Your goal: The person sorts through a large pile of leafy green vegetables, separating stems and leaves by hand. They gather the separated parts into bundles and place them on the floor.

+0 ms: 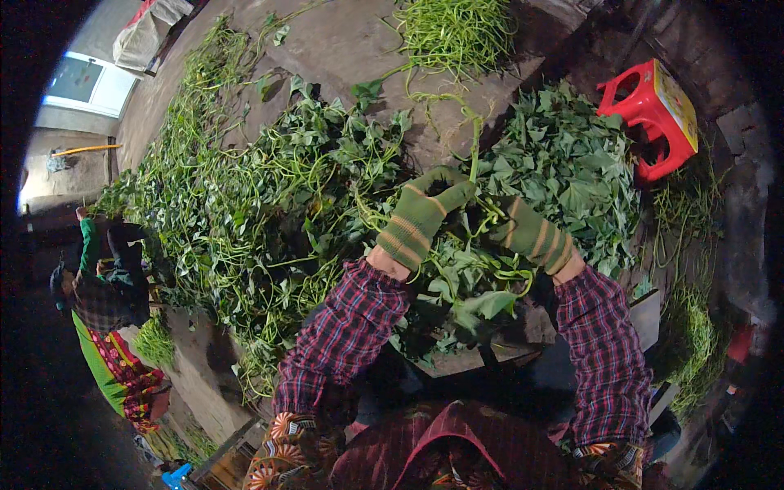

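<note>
My left hand (425,214), in a green knit glove with tan stripes, is closed around a thick green vine stem (474,144) that reaches up and away from it. My right hand (530,236), in a matching glove, is at the leafy lower part of the vine (484,275); its fingertips are partly hidden among the stems. Leaves and curled stalks hang below both hands. A broad heap of tangled leafy vines (263,208) lies to the left, and a pile of loose green leaves (569,171) lies just beyond my right hand.
A bundle of light green stalks (456,33) lies on the concrete floor (343,49) at the top. A red plastic stool (658,119) lies tipped at the right. More stalks (695,349) are at the lower right. Another person (101,294) is at the far left beside the heap.
</note>
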The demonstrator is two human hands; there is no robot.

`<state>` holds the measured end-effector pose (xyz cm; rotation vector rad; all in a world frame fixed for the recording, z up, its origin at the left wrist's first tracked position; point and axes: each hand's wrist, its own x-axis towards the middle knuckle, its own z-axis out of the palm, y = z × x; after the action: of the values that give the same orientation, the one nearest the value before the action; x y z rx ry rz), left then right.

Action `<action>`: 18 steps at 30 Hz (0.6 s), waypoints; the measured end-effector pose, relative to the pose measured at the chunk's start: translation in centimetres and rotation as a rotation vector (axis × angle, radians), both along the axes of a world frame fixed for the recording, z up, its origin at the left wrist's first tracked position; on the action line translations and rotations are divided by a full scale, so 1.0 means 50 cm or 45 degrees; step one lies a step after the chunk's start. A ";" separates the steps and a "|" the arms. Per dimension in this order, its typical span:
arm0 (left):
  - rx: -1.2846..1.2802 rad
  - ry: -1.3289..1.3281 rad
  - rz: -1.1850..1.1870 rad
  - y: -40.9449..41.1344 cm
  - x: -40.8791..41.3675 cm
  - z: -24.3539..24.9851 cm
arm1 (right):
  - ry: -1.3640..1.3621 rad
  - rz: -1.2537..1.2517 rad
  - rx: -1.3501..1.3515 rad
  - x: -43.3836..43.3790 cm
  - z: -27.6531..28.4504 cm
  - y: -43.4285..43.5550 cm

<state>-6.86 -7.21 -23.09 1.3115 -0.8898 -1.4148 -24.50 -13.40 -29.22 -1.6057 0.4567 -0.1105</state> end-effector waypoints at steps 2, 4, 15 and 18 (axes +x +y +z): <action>0.055 0.039 0.018 0.000 0.001 -0.001 | 0.258 0.175 -0.267 -0.004 -0.008 -0.013; 0.100 0.123 0.022 0.000 -0.003 0.004 | 0.199 -0.016 -0.296 -0.030 -0.057 0.008; -0.125 -0.084 -0.212 0.012 0.013 -0.075 | -0.162 -0.575 -0.226 -0.057 0.103 -0.020; 0.153 0.055 -0.264 0.026 0.014 -0.067 | 0.132 -0.677 -0.314 -0.056 0.131 -0.032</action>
<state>-6.15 -5.93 -26.44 1.3011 -0.9456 -1.6739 -27.28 -14.99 -22.69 -1.6988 0.9749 -0.5022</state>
